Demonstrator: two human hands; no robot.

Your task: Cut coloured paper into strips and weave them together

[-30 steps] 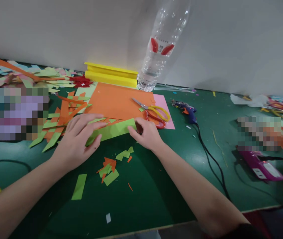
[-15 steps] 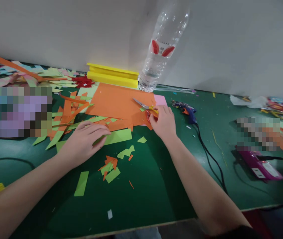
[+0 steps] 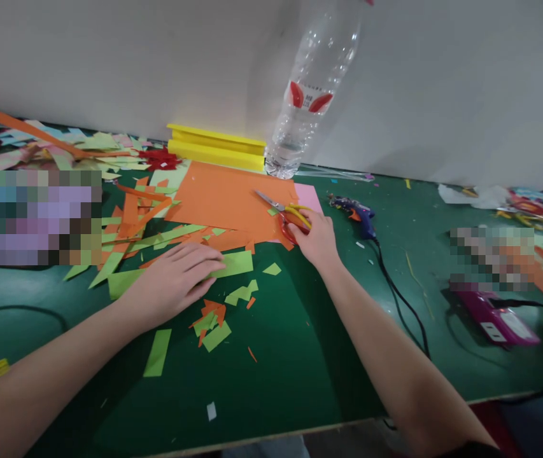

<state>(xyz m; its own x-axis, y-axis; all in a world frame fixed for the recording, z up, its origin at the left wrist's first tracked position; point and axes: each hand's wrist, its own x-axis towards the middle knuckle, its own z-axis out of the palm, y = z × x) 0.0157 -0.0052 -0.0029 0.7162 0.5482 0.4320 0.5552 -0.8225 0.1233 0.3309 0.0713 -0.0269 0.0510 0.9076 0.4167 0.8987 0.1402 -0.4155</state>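
My left hand [image 3: 180, 277] lies palm down over a light green paper strip [image 3: 240, 262], fingers stretched along it and touching it. The strip's left end shows beyond the wrist. My right hand [image 3: 317, 240] is closed around the handles of a pair of scissors [image 3: 275, 205] with yellow and red-orange grips. Their blades point up and left, over an orange paper sheet [image 3: 228, 197]. Small green and orange scraps [image 3: 212, 321] lie in front of my left hand, and a green paper rectangle [image 3: 157, 353] is nearer the table's front edge.
A tall clear plastic bottle [image 3: 295, 137] leans at the wall beside a folded yellow piece [image 3: 218, 149]. To the right are a blue glue gun [image 3: 359, 213] with a black cord and a magenta device [image 3: 500, 315]. Piled paper strips [image 3: 132, 219] cover the left side.
My left hand has moved right and down onto the green strip. My right hand has drawn back slightly along the scissors, showing more of their handles. The view has shifted a little.
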